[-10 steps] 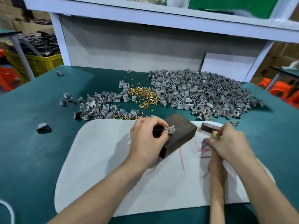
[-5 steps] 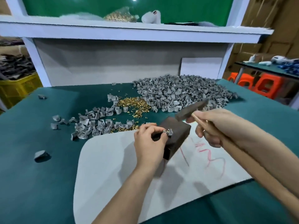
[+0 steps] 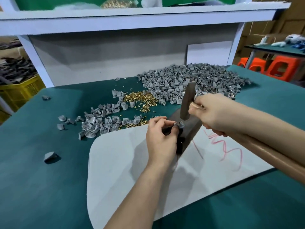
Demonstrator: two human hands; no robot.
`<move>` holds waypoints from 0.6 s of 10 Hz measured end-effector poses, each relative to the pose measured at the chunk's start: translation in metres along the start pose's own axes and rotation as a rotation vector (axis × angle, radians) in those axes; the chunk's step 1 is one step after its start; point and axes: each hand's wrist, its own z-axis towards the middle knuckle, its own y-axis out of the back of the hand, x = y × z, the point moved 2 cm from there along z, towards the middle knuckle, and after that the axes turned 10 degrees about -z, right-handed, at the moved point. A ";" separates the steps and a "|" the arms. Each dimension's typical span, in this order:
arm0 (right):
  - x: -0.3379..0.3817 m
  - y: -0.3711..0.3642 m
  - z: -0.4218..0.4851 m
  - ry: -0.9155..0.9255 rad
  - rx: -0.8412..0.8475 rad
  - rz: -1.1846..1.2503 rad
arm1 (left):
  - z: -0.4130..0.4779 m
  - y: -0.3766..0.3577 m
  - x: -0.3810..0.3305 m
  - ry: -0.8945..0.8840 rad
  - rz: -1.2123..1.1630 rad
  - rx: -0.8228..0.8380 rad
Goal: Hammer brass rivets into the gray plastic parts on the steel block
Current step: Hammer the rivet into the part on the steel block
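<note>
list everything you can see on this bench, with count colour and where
steel block: one, dark, on the white mat
gray part: one, gray, on the block's top
hammer: one, dark head, wooden handle, head just above the block
big parts pile: one, gray, far right of the table
small parts pile: one, gray, left of the block
brass rivets: one heap, gold, between the piles
white mat: one, white with red scribble, near side
table: one, green
yellow crate: one, yellow, far left
orange stools: several, orange, far right
left hand: pinches the gray part
right hand: grips the hammer
</note>
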 end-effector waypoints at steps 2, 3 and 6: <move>0.001 0.000 0.002 -0.013 -0.100 0.033 | 0.002 0.001 -0.004 0.038 0.059 0.053; 0.001 -0.017 0.008 -0.028 0.008 -0.024 | 0.000 0.002 -0.007 0.021 0.078 0.057; 0.006 -0.007 -0.002 -0.039 -0.003 0.023 | -0.001 0.006 -0.007 -0.017 0.126 0.120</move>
